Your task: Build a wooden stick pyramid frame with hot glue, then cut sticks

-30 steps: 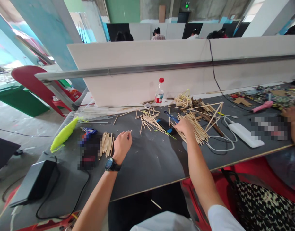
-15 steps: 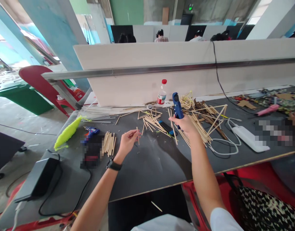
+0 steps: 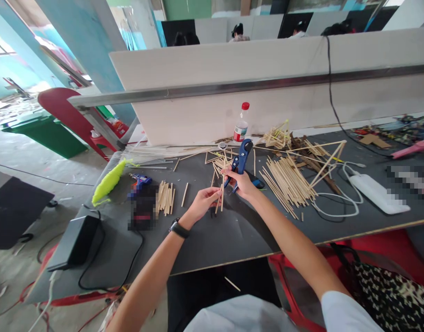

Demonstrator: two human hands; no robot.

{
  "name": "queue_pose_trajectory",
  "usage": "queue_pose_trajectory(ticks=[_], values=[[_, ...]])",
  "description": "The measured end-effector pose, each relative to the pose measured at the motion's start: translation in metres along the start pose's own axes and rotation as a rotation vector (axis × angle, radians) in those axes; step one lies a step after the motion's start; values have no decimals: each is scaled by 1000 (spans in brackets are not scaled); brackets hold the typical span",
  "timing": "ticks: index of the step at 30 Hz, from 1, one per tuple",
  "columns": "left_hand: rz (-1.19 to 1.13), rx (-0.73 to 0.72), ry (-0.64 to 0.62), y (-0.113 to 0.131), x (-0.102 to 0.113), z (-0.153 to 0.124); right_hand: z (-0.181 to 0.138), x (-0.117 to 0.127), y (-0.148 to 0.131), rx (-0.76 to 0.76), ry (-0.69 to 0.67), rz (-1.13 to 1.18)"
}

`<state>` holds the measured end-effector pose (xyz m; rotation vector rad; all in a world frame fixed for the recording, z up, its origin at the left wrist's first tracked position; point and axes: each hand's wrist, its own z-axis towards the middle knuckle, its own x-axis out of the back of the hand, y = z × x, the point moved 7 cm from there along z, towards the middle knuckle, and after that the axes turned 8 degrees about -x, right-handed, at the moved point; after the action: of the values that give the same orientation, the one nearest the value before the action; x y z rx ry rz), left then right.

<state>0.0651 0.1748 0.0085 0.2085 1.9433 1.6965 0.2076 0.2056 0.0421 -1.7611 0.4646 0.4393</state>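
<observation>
My left hand (image 3: 205, 203) is closed in a pinch on thin wooden sticks (image 3: 222, 199), held upright just over the table. In my right hand (image 3: 240, 180) is a blue plier-like cutter (image 3: 244, 154), its head pointing up and away from me. The right fingertips touch the upper part of the same sticks, close beside my left fingers. One short stick (image 3: 184, 194) lies alone left of my left hand, next to a row of short sticks (image 3: 165, 198). A large pile of longer sticks (image 3: 289, 180) lies to the right of my right hand.
A bottle with a red cap (image 3: 241, 123) stands by the white partition (image 3: 191, 117). Leftward lie a yellow-green pouch (image 3: 110, 180), a blue glue gun (image 3: 140, 180) and a black box (image 3: 73, 242) with cables. A white power strip (image 3: 378, 192) and stick frames (image 3: 331, 163) are to the right.
The short stick from my left hand now lies on the table. My left hand has moved right to pinch the sticks by my right hand. The cutter has moved slightly left and down.
</observation>
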Motion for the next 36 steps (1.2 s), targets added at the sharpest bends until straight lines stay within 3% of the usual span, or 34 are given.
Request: queue_pose_trajectory(ticks=[8,17,36], values=[[-98,70,-43,0,-9,-5,4,6,4,55,28,-40],[-135,73,-29,-1,-8,-5,1,4,1,165,-47,-137],[-40,1,23,3,-6,-3,-3,-1,3,183,-76,-235]])
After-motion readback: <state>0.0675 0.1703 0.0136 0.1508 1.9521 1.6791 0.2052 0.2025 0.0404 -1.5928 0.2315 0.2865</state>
